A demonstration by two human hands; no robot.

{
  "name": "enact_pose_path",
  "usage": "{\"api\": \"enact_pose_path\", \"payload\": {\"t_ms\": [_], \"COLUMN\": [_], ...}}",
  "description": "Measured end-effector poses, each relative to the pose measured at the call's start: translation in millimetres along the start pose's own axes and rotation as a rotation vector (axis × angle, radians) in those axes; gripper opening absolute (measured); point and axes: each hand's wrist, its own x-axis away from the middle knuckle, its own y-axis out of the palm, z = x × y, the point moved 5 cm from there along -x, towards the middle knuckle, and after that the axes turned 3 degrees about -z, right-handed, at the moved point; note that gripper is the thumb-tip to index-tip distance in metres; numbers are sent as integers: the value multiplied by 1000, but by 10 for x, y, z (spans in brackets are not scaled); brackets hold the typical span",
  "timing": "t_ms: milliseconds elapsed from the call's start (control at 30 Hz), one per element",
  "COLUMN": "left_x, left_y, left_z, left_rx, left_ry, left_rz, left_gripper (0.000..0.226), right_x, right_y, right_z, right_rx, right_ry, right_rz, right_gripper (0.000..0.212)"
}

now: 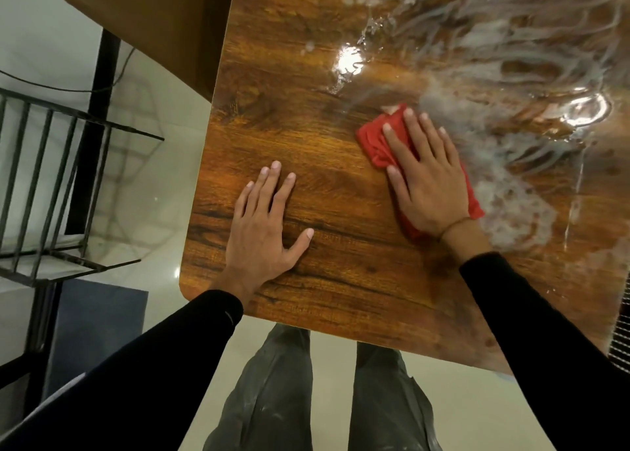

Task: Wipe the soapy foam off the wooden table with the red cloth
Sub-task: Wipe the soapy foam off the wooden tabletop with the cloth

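1. Cloth (371, 143), red and bunched, is seen on the table (289, 136) at the near edge of the foam (504, 85).
2. It is judged soft, limp and probably damp; it is best worked under a flat palm, not pinched.
3. Right hand (426, 174) is laid flat on it, fingers straight and slightly spread.
4. Left hand (266, 225) is rested on dry wood, fingers spread, holding nothing.

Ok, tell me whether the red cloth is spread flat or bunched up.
Bunched up: the cloth shows folds and creases under the flat right hand.
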Motion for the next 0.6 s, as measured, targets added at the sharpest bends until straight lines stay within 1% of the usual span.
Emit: {"api": "enact_pose_path", "payload": {"t_ms": [67, 133, 233, 300, 367, 400, 433, 467, 533, 600], "left_x": [-3, -4, -1, 2, -1, -4, -6, -6, -1, -5], "left_y": [3, 8, 22, 19, 15, 14, 13, 13, 11, 10], "left_z": [-10, -13, -7, -1, 0, -1, -2, -1, 0, -6], "left_rx": [-1, -6, -14, -20, -26, -28, -28, -26, -16, -7], "left_ry": [1, -2, 0, 3, 2, -1, -4, -5, -2, 2], "left_rz": [6, 9, 10, 14, 17, 15, 11, 9, 10, 6], "left_gripper": [93, 93, 93, 93, 93, 93, 93, 93, 93, 93], "right_x": [-294, -514, -509, -280, 44, 213, 380, 550, 910, 1215], "right_y": [-28, -10, 74, 141, 214, 237, 245, 245, 259, 333], "right_z": [-66, -217, -450, -519, -467, -402, -317, -229, -128, -257], "right_rx": [-10, -6, 8, 18, 34, 39, 35, 23, -17, -55], "right_ry": [27, -26, -194, -347, -431, -411, -340, -219, 82, 298], "right_rz": [14, -1, -49, -92, -121, -112, -88, -54, 9, 33], "right_gripper": [64, 63, 63, 62, 62, 62, 62, 63, 64, 66]}}
